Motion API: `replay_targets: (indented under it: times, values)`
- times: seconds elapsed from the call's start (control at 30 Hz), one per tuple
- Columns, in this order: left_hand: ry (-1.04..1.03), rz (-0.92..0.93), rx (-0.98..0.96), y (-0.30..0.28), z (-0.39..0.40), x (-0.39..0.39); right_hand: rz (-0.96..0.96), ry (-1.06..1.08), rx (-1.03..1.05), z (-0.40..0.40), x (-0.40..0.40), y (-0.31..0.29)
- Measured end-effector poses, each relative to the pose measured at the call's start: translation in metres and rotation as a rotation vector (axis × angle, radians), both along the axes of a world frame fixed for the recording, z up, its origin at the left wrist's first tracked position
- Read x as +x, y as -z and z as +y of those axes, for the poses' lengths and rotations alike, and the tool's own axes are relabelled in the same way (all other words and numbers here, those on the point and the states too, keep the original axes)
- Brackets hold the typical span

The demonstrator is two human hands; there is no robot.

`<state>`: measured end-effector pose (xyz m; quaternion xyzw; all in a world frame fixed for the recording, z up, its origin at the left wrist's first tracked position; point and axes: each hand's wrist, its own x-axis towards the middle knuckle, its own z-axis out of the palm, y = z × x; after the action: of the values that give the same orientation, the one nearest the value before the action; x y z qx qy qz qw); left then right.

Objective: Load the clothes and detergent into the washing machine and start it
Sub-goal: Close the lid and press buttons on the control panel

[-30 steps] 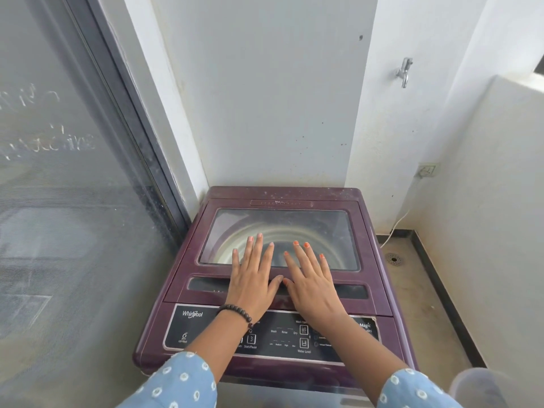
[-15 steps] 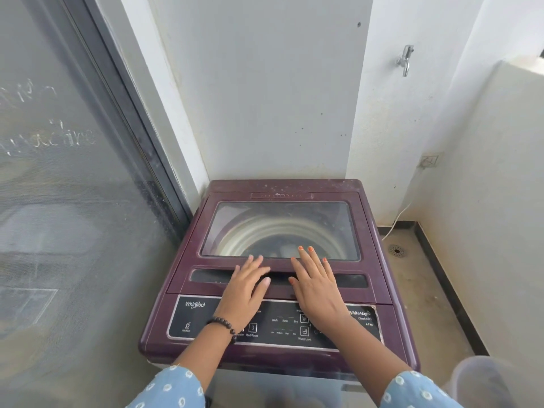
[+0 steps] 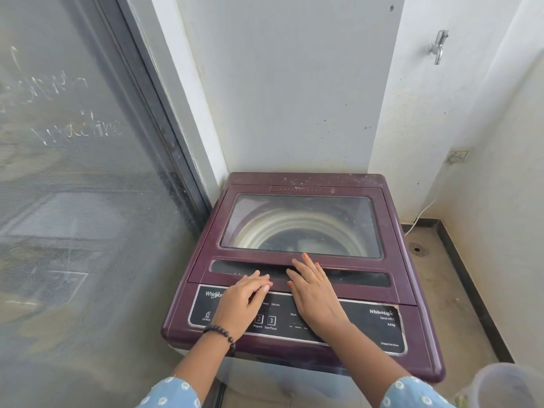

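Both hands are lying flat, fingers straight, gripping nothing. Left hand [image 3: 241, 301] is resting on the control panel [image 3: 382, 328] of the maroon top-load washing machine [image 3: 424, 366], fingertips touching the closed lid [image 3: 206, 245] front edge. Right hand [image 3: 316, 293] is sitting just beside it, fingers reaching over the lid's handle recess [image 3: 359, 278] toward the glass window [image 3: 303, 225]. Beaded bracelet [image 3: 220, 332] is showing on the left wrist. Start/Pause button [image 3: 271, 320] is showing between the hands.
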<state>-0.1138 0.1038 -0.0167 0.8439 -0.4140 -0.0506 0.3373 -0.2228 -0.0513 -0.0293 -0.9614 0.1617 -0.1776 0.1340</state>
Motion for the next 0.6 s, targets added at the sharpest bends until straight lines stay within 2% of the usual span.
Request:
replay_targets:
  times: [0.13, 0.27, 0.4, 0.6]
  values:
    - [-0.061, 0.051, -0.018, -0.009, 0.003, 0.001, -0.045, -0.049, -0.011, 0.005, 0.005, -0.001]
    - [-0.091, 0.236, -0.087, -0.014, 0.005, 0.005, -0.043, -0.065, 0.149, 0.008, 0.008, -0.001]
    - [-0.025, 0.412, -0.111, -0.015, 0.008, 0.014, 0.070, 0.005, 0.340, 0.011, 0.011, -0.011]
    - [0.095, 0.550, -0.108, -0.017, 0.010, 0.025, 0.149, 0.064, 0.451, 0.015, 0.018, -0.023]
